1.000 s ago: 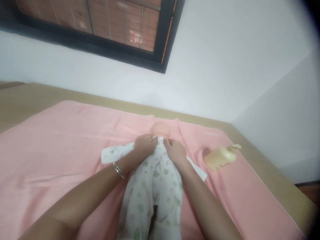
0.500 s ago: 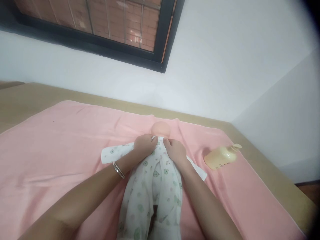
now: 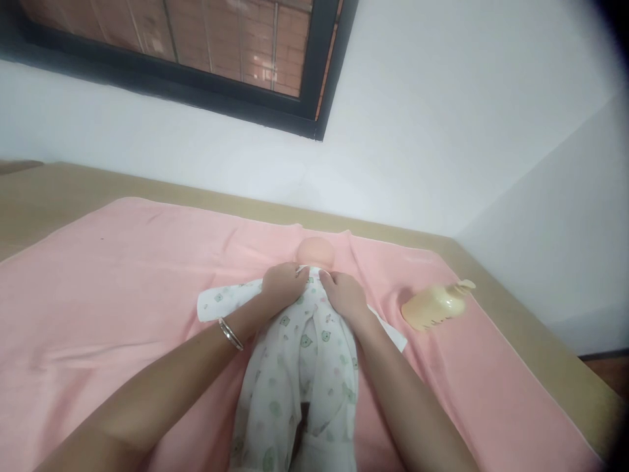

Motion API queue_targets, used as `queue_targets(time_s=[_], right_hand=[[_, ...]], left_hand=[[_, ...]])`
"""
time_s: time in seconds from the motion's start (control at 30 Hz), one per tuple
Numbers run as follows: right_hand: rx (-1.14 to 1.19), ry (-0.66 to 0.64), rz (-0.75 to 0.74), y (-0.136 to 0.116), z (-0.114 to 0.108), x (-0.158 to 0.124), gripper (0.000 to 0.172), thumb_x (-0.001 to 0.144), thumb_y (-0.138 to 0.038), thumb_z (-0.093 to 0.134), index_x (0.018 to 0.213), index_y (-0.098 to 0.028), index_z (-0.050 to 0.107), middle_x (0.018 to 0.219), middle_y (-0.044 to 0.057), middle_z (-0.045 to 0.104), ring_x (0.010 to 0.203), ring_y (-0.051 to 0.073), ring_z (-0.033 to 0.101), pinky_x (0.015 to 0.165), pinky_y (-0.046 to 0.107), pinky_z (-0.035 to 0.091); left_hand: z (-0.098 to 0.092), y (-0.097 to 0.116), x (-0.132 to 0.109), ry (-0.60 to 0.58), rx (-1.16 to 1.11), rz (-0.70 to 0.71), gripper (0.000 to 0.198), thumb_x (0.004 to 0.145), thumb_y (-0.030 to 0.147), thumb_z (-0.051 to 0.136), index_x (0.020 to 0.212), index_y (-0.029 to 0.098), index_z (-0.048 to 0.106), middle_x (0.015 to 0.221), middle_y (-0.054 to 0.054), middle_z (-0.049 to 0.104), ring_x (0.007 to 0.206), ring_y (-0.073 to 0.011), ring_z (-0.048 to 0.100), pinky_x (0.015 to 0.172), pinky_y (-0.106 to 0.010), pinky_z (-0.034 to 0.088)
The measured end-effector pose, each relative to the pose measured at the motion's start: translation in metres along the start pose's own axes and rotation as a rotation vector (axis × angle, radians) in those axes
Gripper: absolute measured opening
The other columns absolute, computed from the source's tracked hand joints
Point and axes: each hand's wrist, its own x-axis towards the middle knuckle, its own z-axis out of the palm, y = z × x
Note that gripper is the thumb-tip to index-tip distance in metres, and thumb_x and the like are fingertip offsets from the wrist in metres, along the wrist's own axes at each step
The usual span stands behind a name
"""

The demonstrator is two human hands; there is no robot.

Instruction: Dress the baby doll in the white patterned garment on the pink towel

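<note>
White baby clothes (image 3: 307,341) printed with small green and pink figures cover a baby doll, whose pale round head (image 3: 315,252) shows just beyond the neckline. My left hand (image 3: 285,286) is closed on the cloth at the left of the neckline, thumb on top. At the right of the neckline, my right hand (image 3: 343,293) grips the cloth in the same way. One sleeve (image 3: 228,300) lies spread to the left, and the other sleeve (image 3: 390,331) shows partly past my right wrist. The doll's arms and face are hidden.
A pink blanket (image 3: 147,275) with a few folds lies under the doll on a tan surface (image 3: 236,206). A pale yellow pump bottle (image 3: 433,308) stands on the blanket to the right. Behind are a white wall (image 3: 393,131) and a dark-framed window (image 3: 196,72).
Both hands stay at the neckline with hardly any movement. The whole view has shifted very slightly.
</note>
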Motion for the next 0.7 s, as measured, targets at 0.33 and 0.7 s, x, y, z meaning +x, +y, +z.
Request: queue_targets(time_s=[0.33,0.7], right_hand=[[0.009,0.000,0.011,0.0004,0.0006,0.0002,0.059,0.089,-0.059,0.022,0.081,-0.019,0.065,0.080,0.007,0.065,0.071,0.018,0.055,0.058,0.025,0.031],[0.013,0.005,0.023,0.0008,0.0017,0.0012,0.059,0.089,-0.059,0.022,0.076,-0.019,0.063,0.077,0.006,0.064,0.068,0.017,0.054,0.056,0.025,0.029]], left_hand=[[-0.0013,0.0016,0.0011,0.000,0.001,-0.015,0.043,0.085,0.042,0.029,0.066,0.018,0.060,0.070,-0.005,0.063,0.063,-0.0161,0.053,0.057,-0.027,0.032],[-0.0018,0.0039,0.0009,-0.016,0.005,-0.043,0.043,0.085,0.043,0.030,0.068,0.017,0.060,0.074,-0.005,0.065,0.066,-0.0163,0.053,0.059,-0.027,0.031]])
